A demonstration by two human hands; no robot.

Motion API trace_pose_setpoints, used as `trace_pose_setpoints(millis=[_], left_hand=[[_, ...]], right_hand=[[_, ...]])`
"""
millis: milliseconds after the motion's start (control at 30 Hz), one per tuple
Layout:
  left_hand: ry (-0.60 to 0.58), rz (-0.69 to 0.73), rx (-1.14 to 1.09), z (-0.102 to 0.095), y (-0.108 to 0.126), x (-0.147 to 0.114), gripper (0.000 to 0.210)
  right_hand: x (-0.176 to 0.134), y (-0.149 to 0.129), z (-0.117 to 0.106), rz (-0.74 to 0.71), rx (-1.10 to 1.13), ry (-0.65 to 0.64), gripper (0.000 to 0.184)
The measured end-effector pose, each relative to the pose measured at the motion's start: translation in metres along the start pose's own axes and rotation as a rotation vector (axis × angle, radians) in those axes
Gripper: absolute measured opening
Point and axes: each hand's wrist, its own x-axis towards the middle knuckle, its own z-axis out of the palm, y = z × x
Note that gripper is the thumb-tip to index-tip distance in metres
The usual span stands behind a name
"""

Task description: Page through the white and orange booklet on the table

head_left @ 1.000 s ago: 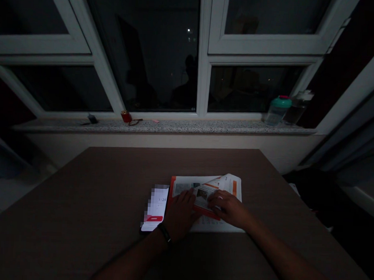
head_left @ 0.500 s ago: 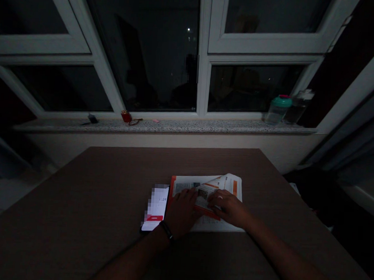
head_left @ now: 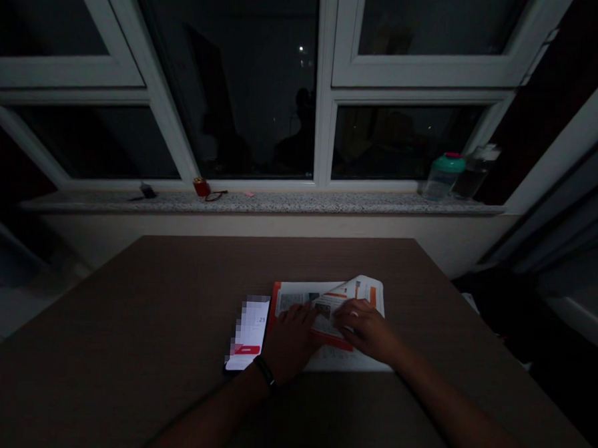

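Note:
A white and orange printed booklet [head_left: 295, 292] lies on the table, with its page [head_left: 373, 288] lifted and folded over at the far right corner. Flat across the booklet's left part rests my left hand [head_left: 290, 337], fingers stretched out and a dark band round the wrist. My right hand [head_left: 366, 328], with a ring on one finger, has its fingers curled on the folded page; the fingertips are partly hidden. Left of the booklet, close to my left hand, a phone [head_left: 250, 332] lies with its screen lit.
The brown table [head_left: 165, 297] ends just short of the wall under the window. On the speckled windowsill [head_left: 290, 202] stand a shaker bottle with a teal lid [head_left: 444, 175], a clear bottle [head_left: 475, 173], a small red item [head_left: 201, 187] and a small dark bottle [head_left: 147, 190].
The lifted page corner has shifted slightly left and the fold is a little larger. My right hand has moved slightly with it; my left hand stays put. The phone's displayed digits changed.

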Motion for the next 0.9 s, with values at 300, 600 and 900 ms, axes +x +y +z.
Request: trace_pose_setpoints(millis=[300,600,900], left_hand=[[0.013,-0.053,0.009,0.001,-0.006,-0.002,0.053],[0.049,-0.089,0.039,0.000,-0.006,-0.001,0.055],[0.069,-0.096,0.028,0.003,-0.010,0.002,0.057]], right_hand=[[-0.005,0.010,0.003,0.002,0.027,0.047,0.025],[-0.005,0.000,0.002,-0.027,0.159,-0.034,0.028],[-0.002,-0.013,0.004,-0.072,0.171,-0.014,0.025]])
